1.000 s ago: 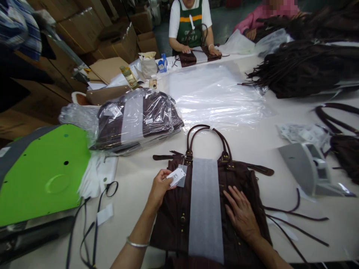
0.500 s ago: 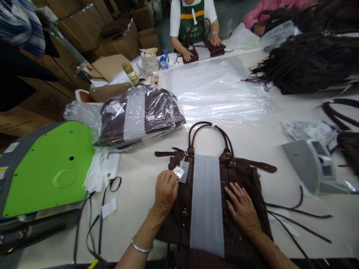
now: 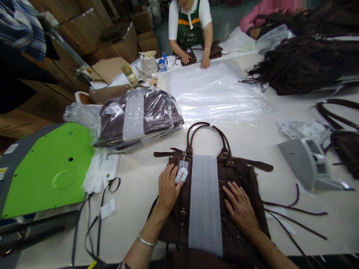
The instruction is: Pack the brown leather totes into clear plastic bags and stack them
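A dark brown handbag (image 3: 238, 175) lies flat on the white table (image 3: 134, 209) in front of me, handles pointing away. A white foam strip (image 3: 205, 201) runs down its middle. My left hand (image 3: 167, 186) rests flat on the bag's left side, fingers spread, touching a white hang tag (image 3: 181, 174) that lies on the bag. My right hand (image 3: 241, 209) lies palm down on the bag, right of the strip. Neither hand grips anything.
A stack of bagged brown handbags (image 3: 140, 116) lies to the upper left, clear plastic sheets (image 3: 218, 93) beyond. A green panel (image 3: 47, 168) is at left, a grey device (image 3: 308, 164) at right, loose straps (image 3: 294, 215) nearby. A person (image 3: 190, 26) works across the table.
My left hand held the hang tag up a second ago; it has since laid the tag on the bag and flattened over it. My right hand stayed put.
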The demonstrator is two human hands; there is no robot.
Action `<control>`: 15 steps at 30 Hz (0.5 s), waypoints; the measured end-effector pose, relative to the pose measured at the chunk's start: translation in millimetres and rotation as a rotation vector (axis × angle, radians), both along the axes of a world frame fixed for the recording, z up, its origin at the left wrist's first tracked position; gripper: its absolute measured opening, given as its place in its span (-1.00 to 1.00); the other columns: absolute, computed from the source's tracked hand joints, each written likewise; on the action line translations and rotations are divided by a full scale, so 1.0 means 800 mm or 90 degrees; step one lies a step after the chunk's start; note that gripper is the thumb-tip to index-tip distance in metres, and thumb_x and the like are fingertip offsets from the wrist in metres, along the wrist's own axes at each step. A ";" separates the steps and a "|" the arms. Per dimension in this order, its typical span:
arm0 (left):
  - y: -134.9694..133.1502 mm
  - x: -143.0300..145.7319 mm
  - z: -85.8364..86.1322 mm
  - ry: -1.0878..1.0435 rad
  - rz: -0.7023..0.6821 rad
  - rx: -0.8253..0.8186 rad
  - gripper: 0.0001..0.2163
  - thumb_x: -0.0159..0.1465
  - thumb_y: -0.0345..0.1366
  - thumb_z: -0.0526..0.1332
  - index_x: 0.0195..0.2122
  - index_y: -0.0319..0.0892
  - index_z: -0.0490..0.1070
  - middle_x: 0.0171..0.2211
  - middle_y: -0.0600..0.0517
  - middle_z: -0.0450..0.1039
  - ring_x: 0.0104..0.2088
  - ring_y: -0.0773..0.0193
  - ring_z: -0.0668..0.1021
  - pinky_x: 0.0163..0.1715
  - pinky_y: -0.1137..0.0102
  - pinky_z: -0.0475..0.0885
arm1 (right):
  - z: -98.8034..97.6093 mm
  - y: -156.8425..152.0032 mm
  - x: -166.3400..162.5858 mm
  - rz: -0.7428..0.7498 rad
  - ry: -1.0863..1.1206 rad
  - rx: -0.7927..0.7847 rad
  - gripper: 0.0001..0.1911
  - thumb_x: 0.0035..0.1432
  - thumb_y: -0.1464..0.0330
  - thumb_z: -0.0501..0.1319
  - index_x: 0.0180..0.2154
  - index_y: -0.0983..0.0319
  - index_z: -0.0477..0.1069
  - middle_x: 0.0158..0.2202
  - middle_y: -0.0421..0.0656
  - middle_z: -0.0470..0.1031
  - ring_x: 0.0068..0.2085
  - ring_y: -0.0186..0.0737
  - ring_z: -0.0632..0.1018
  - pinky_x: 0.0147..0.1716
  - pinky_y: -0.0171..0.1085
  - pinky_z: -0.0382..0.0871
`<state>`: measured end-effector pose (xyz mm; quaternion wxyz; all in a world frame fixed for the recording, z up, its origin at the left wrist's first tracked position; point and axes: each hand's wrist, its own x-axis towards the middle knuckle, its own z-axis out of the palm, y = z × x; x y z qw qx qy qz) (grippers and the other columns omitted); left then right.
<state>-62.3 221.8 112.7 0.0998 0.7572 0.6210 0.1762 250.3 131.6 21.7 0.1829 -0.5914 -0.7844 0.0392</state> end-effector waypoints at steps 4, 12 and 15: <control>0.022 0.020 -0.009 0.059 -0.085 -0.014 -0.28 0.23 -0.33 0.30 0.36 -0.14 -0.01 0.37 -0.19 0.08 0.37 -0.07 0.11 0.33 -0.09 -0.04 | 0.001 0.001 0.000 -0.002 -0.003 0.000 -0.50 0.33 0.28 0.06 0.27 0.17 0.20 0.32 -0.03 0.22 0.36 0.01 0.17 0.30 0.10 0.10; 0.033 0.029 -0.021 0.072 -0.050 0.007 -0.48 0.23 -0.28 0.31 0.20 -0.23 0.28 0.10 -0.22 0.43 0.16 -0.02 0.42 0.30 -0.08 0.07 | 0.002 0.002 0.001 0.000 -0.007 -0.007 -0.48 0.30 0.30 0.10 0.26 0.18 0.23 0.32 -0.03 0.22 0.36 0.02 0.16 0.30 0.09 0.09; 0.026 0.031 -0.017 0.070 -0.074 0.006 -0.64 0.24 -0.30 0.29 0.07 -0.19 0.40 -0.02 -0.15 0.51 0.13 -0.01 0.44 0.31 -0.10 0.04 | 0.003 0.002 0.001 -0.007 -0.005 -0.019 -0.48 0.29 0.32 0.12 0.27 0.16 0.23 0.33 -0.04 0.22 0.36 0.01 0.16 0.30 0.09 0.10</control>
